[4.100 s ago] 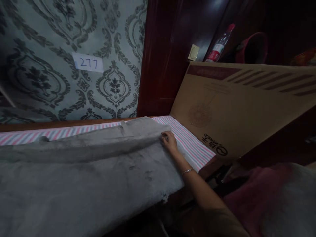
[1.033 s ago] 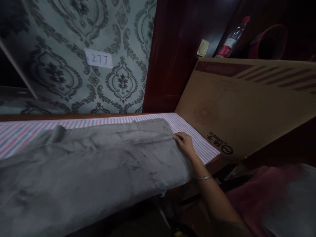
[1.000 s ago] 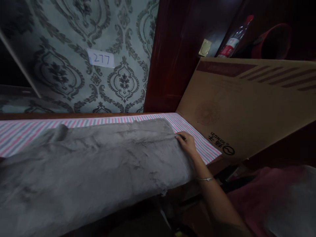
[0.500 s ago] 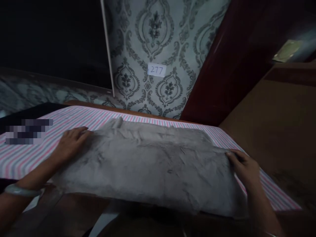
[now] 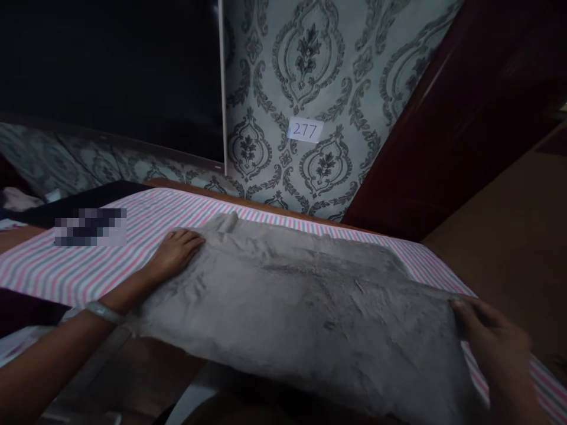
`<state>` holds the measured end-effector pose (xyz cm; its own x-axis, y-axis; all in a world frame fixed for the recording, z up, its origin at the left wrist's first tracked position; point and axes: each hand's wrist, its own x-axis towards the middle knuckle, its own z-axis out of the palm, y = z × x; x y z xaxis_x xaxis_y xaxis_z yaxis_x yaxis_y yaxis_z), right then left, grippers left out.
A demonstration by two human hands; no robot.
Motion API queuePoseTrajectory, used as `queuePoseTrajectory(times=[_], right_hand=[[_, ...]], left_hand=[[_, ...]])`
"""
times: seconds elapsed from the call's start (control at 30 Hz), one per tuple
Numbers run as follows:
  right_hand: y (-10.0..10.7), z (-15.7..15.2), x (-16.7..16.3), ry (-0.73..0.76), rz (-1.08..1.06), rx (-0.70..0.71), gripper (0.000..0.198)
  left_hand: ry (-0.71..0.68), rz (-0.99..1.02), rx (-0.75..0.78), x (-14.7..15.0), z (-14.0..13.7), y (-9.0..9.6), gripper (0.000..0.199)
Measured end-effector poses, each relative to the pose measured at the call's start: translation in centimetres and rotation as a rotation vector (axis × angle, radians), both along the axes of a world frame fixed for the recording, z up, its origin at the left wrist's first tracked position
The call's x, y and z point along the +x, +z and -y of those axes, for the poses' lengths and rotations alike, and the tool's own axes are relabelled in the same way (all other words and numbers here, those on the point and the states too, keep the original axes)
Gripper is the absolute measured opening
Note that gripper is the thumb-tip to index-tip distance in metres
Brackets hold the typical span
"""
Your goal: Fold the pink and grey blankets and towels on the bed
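Note:
A grey, soft-looking cloth (image 5: 283, 313) lies folded and wrinkled across the surface before me, its near edge hanging toward me. Whether it is a garment or a blanket I cannot tell. My left hand (image 5: 177, 252) rests on its upper left corner, palm down, with the fingers laid over the fabric. At the upper right corner, my right hand (image 5: 496, 339) pinches the edge between thumb and fingers. Beneath is a pink, white and grey striped cloth (image 5: 133, 236). The fold's underside is hidden.
Behind stands a patterned wall with a paper label (image 5: 305, 130) reading 277. A large dark screen (image 5: 110, 77) hangs at the left, and a dark red post (image 5: 425, 130) rises at the right. A blurred-out item (image 5: 91, 227) lies on the striped cloth.
My left hand has moved right, farther onto the grey cloth. My right hand has drawn its corner right and toward me. The view has turned slightly left.

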<state>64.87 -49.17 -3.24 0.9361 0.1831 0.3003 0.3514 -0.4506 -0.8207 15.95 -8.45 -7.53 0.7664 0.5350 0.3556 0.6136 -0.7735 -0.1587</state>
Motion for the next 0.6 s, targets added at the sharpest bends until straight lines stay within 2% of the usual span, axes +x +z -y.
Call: queuePoseTrajectory(times=[0.2, 0.33, 0.43, 0.6], right_hand=[[0.4, -0.6, -0.3, 0.013, -0.029, -0.015, 0.044], [0.4, -0.5, -0.2, 0.041, -0.056, -0.079, 0.045], [0.2, -0.5, 0.0, 0.047, -0.074, -0.077, 0.045], [-0.5, -0.4, 0.6, 0.048, -0.071, -0.006, 0.045]], left_hand=[[0.008, 0.121, -0.141, 0.0, -1.4, -1.1, 0.043], [-0.055, 0.101, -0.284, -0.9, -2.8, -0.4, 0.042], [-0.082, 0.073, -0.389, -1.0, -3.5, 0.2, 0.037], [0.014, 0.109, -0.387, -0.2, -3.6, 0.5, 0.02]])
